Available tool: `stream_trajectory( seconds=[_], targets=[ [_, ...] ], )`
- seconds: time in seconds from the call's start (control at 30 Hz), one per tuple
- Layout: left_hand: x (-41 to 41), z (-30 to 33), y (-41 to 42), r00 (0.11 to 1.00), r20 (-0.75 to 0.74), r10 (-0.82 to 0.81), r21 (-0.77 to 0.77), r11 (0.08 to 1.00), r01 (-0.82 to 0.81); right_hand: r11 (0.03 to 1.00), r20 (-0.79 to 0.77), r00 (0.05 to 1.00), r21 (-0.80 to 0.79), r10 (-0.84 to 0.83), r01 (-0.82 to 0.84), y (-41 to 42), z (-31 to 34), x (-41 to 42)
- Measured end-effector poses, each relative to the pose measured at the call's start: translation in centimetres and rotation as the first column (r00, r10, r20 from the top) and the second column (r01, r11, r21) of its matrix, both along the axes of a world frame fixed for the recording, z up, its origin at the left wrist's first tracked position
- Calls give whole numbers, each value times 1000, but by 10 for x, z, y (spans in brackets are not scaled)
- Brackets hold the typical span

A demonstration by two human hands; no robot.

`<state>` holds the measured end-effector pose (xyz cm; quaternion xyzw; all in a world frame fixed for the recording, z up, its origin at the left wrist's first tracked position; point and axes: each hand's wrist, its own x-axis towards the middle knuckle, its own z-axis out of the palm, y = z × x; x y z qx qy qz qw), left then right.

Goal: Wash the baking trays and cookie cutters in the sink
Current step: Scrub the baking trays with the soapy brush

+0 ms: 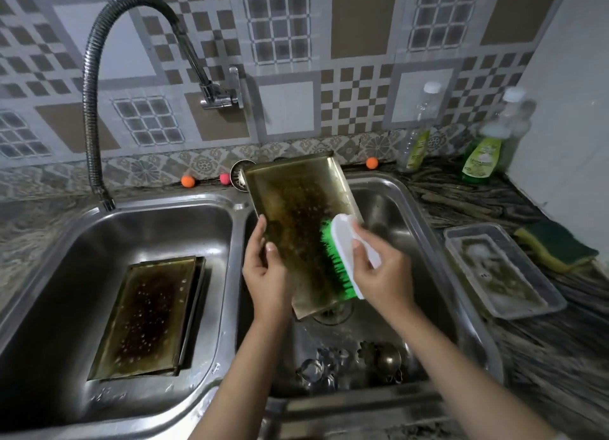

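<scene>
Head view: left fingers (263,242) around tilted tray (296,215) edge, right fingers (361,246) apparently clasping brush (342,258) against it.

Ahead of you the wall (296,44) is covered in patterned tiles of grey, white and tan squares, some checkered, some gridded like small panes. Along its foot runs a floral border strip (184,166), where it meets the countertop (543,340), a dark stone with pale streaks. To your right a plain white wall (570,110) closes the corner. A flexible metal tap hose (90,110) arches from its wall fitting (219,98) down toward the left. The light is soft and even, with dull glare on the steel surround; its source seems to be overhead, though you cannot tell for sure.
</scene>
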<state>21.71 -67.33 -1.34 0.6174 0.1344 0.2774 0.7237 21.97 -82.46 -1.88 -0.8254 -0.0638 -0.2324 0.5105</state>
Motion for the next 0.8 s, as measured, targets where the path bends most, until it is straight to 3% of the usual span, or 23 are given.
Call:
stream_trajectory(
  seconds=[0.1,0.23,0.4,0.43,0.53,0.6,0.7,0.8],
  targets=[
    [-3,4,-15,999,5,-32,23,999,32,993,-3,995,65,-96,96,6,9,1],
    [-7,0,-22,998,-13,-69,-52,996,68,991,72,990,43,122,-125,34,12,-33],
    [-13,0,-15,1000,-12,-25,-3,1000,25,986,-38,986,40,-161,163,-21,-2,-1],
    [-13,1,-21,999,-11,-38,5,999,39,987,-34,988,51,-151,152,-11,1,-4],
    [-13,1,-28,997,-22,-76,-33,997,76,995,20,996,44,87,-88,29,11,-32],
    [-14,-1,-23,997,-28,-73,-33,997,72,991,58,990,23,129,-131,23,13,-28],
    [-22,-1,-17,995,-13,-101,67,993,102,996,-27,997,-45,-76,74,-12,18,21],
    [-29,-1,-27,982,-10,-187,172,967,186,983,-93,979,19,-179,182,-14,29,54]
  ],
)
